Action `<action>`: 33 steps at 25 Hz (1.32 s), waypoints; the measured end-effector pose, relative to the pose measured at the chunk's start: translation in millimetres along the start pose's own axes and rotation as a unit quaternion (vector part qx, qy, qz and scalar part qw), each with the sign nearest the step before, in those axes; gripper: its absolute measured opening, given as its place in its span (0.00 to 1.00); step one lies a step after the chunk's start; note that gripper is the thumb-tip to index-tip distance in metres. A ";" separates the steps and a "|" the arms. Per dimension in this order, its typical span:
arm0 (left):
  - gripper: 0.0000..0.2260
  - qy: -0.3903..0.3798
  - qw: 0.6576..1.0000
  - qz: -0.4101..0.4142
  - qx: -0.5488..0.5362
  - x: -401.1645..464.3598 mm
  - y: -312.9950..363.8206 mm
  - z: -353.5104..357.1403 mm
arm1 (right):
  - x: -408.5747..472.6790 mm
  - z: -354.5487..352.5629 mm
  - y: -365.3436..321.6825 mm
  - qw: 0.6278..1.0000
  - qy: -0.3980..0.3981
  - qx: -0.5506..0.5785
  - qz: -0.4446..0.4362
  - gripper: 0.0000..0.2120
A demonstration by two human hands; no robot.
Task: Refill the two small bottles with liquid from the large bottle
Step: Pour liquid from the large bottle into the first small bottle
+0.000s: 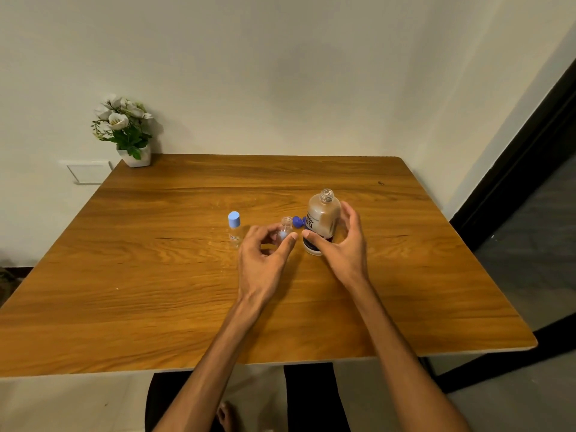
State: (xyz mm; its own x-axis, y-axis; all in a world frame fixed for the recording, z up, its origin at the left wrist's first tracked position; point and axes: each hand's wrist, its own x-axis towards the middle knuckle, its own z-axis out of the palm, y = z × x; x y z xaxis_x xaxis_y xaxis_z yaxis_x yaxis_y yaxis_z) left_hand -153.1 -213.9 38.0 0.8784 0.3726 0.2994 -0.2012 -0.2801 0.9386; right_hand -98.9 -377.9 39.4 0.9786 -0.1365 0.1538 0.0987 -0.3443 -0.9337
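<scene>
The large bottle (323, 219) stands upright near the table's middle, uncapped, with a dark label. My right hand (339, 244) curves around its lower right side, fingers apart; whether it touches the bottle I cannot tell. A small clear bottle (285, 229) without a cap stands just left of it. My left hand (265, 260) is spread around that bottle's near side, fingers apart, partly hiding it. A second small clear bottle (234, 229) with a light blue cap stands further left, apart from both hands. Dark blue caps (298, 221) lie between the open small bottle and the large one.
The wooden table (187, 291) reaches to the wall. A white pot of white flowers (126, 132) sits at its far left corner. A wall plate (88, 172) is left of the table. A dark door frame (530, 151) runs along the right.
</scene>
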 end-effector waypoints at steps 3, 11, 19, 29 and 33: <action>0.14 0.004 1.000 -0.001 -0.005 3.5 6.5 -0.6 | 8.2 8.4 5.8 0.999 -0.029 0.003 -0.046 0.45; 0.15 0.007 0.998 0.060 -0.024 6.5 20.3 -12.3 | 6.4 -25.8 -23.7 0.939 -0.006 -0.190 -0.286 0.41; 0.16 0.021 0.996 0.078 -0.049 -7.1 26.5 -19.1 | 14.9 -51.7 -49.2 0.878 -0.030 -0.306 -0.367 0.39; 0.17 0.042 0.995 0.079 -0.040 -10.5 26.6 -24.2 | 21.0 -60.2 -63.6 0.837 -0.020 -0.344 -0.426 0.38; 0.17 0.043 0.995 0.081 -0.040 -10.1 26.1 -25.8 | 22.2 -62.4 -67.8 0.828 -0.021 -0.352 -0.436 0.38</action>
State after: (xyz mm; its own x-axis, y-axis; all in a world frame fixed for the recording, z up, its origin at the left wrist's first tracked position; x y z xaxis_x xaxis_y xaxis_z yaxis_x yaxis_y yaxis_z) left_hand -178.4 -202.2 63.9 0.7922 0.4025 0.4587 -0.3741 -0.2736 0.8861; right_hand -95.2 -415.6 126.3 0.5971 0.4769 0.6450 0.6566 -0.7524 -0.0516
